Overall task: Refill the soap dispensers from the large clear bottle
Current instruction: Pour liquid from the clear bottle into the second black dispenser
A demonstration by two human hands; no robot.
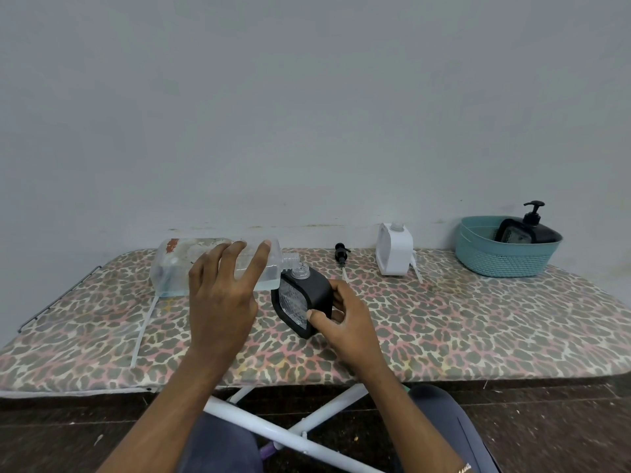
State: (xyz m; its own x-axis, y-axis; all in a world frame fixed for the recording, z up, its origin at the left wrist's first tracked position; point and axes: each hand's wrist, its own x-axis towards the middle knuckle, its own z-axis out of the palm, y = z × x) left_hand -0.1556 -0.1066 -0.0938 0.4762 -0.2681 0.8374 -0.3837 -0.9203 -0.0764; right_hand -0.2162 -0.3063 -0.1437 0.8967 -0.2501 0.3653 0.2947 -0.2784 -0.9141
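My left hand (223, 288) grips the large clear bottle (177, 264), tipped on its side above the board with its open neck pointing right. The neck meets the clear threaded mouth of a black soap dispenser (309, 295), which leans to the right. My right hand (341, 315) holds that dispenser by its lower right side. Clear liquid lies along the bottle's lower side. A black pump head (342, 255) lies on the board behind the dispenser. A white dispenser (394, 249) without its pump stands further right.
The leopard-print ironing board (478, 322) stands against a grey wall. A teal basket (505, 254) at the back right holds a black dispenser with its pump (532, 227). White board legs (273, 428) cross below, in front of my knees.
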